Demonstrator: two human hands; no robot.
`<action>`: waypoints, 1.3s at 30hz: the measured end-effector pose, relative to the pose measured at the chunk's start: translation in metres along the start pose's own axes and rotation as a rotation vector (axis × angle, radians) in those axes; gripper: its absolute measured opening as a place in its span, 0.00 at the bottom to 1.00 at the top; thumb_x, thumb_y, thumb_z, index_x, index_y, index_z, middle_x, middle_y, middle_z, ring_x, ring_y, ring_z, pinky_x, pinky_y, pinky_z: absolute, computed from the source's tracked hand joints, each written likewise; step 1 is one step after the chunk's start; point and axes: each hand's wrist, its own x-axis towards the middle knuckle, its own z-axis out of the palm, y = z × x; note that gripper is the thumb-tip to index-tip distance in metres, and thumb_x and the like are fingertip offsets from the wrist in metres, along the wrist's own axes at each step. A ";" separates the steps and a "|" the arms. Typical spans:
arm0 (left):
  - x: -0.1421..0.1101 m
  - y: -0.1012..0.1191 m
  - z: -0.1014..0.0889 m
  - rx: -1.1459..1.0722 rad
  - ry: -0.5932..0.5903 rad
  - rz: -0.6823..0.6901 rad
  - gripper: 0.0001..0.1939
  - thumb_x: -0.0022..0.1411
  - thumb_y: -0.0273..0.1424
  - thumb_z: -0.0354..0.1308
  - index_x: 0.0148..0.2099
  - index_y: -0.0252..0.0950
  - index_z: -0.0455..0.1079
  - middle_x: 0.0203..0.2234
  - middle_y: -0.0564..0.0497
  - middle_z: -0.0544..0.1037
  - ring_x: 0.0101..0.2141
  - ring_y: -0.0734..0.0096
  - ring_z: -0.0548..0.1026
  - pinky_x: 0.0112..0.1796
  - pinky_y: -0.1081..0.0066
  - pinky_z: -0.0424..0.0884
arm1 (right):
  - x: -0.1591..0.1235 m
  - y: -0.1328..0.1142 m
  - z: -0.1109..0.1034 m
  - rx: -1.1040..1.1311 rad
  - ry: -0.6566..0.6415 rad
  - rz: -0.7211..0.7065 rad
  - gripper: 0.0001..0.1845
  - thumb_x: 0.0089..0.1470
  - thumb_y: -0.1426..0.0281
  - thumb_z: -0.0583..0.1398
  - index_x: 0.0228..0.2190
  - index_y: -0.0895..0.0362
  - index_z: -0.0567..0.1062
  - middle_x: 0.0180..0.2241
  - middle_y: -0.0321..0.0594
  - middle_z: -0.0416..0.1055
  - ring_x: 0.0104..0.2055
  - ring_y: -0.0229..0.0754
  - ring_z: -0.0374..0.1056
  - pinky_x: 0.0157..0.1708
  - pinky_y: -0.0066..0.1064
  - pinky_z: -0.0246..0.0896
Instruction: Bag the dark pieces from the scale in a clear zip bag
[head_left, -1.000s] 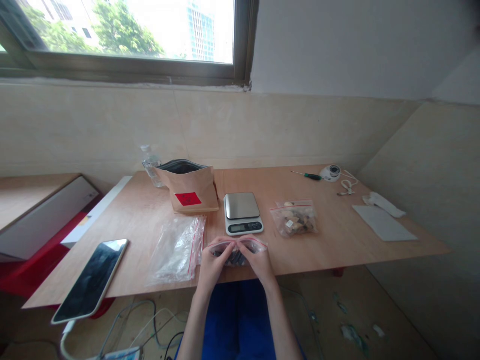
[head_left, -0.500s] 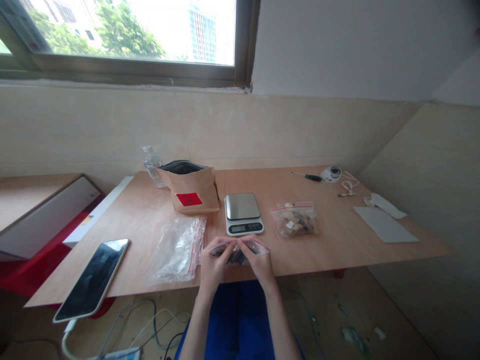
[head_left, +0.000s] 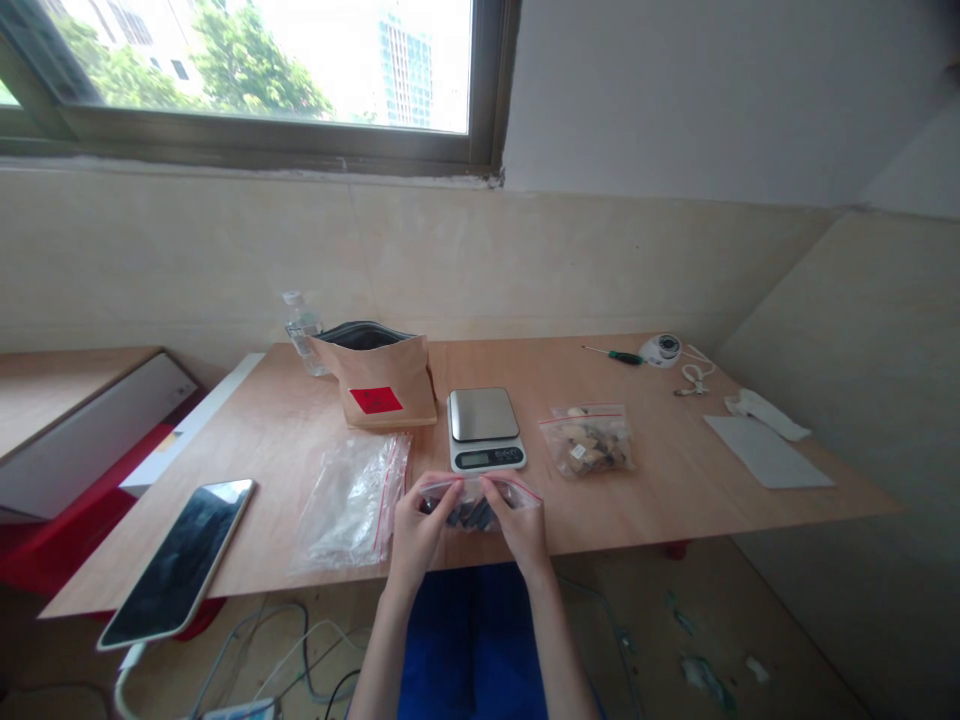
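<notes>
A clear zip-lock bag [head_left: 474, 515] with a red strip along its top holds several dark pieces. My left hand [head_left: 418, 525] pinches its top edge left of the middle, thumb and fingers closed. On the other side my right hand [head_left: 519, 520] grips the same edge, closed too. Just beyond the bag stands a white kitchen scale [head_left: 487, 430] with a steel plate. Flat empty zip-lock bags [head_left: 349, 505] lie beside my left hand. To the right of the scale rests another zip-lock bag [head_left: 589, 440] filled with brownish pieces.
Behind the flat bags stands an open brown paper pouch [head_left: 405, 380] with a red label, and a water bottle [head_left: 301, 330]. A phone [head_left: 180, 560] overhangs the front left edge. At right are a screwdriver [head_left: 624, 357], a white dome camera [head_left: 661, 350] and a white sheet [head_left: 769, 452].
My hands have moved slightly apart along the bag's top edge, the left one shifting left. More of the dark pieces shows between them.
</notes>
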 end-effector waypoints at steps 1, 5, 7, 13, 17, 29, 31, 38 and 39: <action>0.000 0.000 0.001 0.007 0.003 0.001 0.08 0.56 0.35 0.59 0.35 0.35 0.73 0.28 0.51 0.76 0.31 0.71 0.74 0.32 0.76 0.68 | 0.000 0.000 0.000 -0.004 0.005 0.001 0.08 0.50 0.66 0.60 0.28 0.58 0.74 0.26 0.38 0.72 0.30 0.39 0.69 0.32 0.27 0.66; 0.001 -0.002 0.003 0.031 0.043 0.014 0.09 0.56 0.36 0.59 0.34 0.34 0.74 0.29 0.50 0.76 0.32 0.70 0.74 0.33 0.75 0.69 | 0.000 -0.001 0.000 -0.009 -0.002 0.014 0.09 0.50 0.64 0.60 0.28 0.58 0.74 0.27 0.38 0.72 0.31 0.39 0.70 0.33 0.28 0.66; 0.002 -0.002 0.003 0.036 0.054 0.022 0.10 0.56 0.36 0.59 0.33 0.34 0.74 0.29 0.49 0.77 0.33 0.69 0.74 0.33 0.74 0.69 | 0.000 -0.002 -0.001 -0.007 -0.028 0.015 0.09 0.50 0.64 0.60 0.28 0.58 0.74 0.27 0.38 0.73 0.32 0.40 0.70 0.34 0.28 0.67; 0.002 -0.004 0.004 0.041 0.095 -0.015 0.11 0.56 0.36 0.59 0.35 0.33 0.74 0.28 0.48 0.78 0.31 0.67 0.75 0.33 0.72 0.71 | 0.000 -0.005 -0.004 -0.026 -0.037 -0.021 0.09 0.51 0.65 0.60 0.28 0.58 0.75 0.29 0.40 0.74 0.34 0.41 0.71 0.35 0.30 0.67; 0.002 -0.003 0.006 0.038 0.102 -0.023 0.12 0.55 0.37 0.60 0.33 0.33 0.74 0.28 0.47 0.79 0.32 0.65 0.76 0.34 0.70 0.72 | 0.000 -0.004 -0.005 -0.049 -0.029 -0.025 0.10 0.51 0.64 0.60 0.30 0.57 0.76 0.30 0.41 0.75 0.35 0.43 0.71 0.37 0.32 0.68; 0.003 -0.007 0.010 0.021 0.050 -0.053 0.13 0.54 0.37 0.60 0.35 0.31 0.74 0.30 0.46 0.79 0.33 0.65 0.77 0.34 0.71 0.72 | 0.000 -0.007 -0.005 -0.099 0.037 -0.036 0.09 0.51 0.65 0.59 0.27 0.58 0.75 0.27 0.40 0.75 0.32 0.41 0.71 0.35 0.30 0.68; 0.003 -0.008 0.012 0.023 0.051 -0.034 0.12 0.55 0.36 0.59 0.36 0.32 0.74 0.31 0.46 0.79 0.34 0.65 0.77 0.36 0.71 0.72 | 0.000 -0.007 -0.005 -0.100 0.044 -0.038 0.09 0.51 0.65 0.59 0.26 0.58 0.75 0.27 0.40 0.75 0.32 0.42 0.71 0.35 0.30 0.68; 0.003 -0.005 0.013 0.041 0.004 0.042 0.11 0.56 0.36 0.58 0.34 0.33 0.74 0.33 0.46 0.78 0.37 0.63 0.76 0.38 0.69 0.71 | 0.001 -0.006 -0.009 -0.024 -0.036 -0.006 0.07 0.49 0.66 0.61 0.27 0.57 0.74 0.27 0.39 0.74 0.32 0.41 0.71 0.34 0.30 0.69; 0.003 -0.003 0.013 0.032 -0.032 0.042 0.11 0.57 0.36 0.57 0.33 0.34 0.75 0.33 0.46 0.78 0.37 0.63 0.76 0.38 0.69 0.71 | 0.001 -0.006 -0.009 -0.027 -0.039 -0.010 0.07 0.49 0.66 0.61 0.26 0.57 0.73 0.27 0.38 0.74 0.31 0.41 0.71 0.34 0.30 0.69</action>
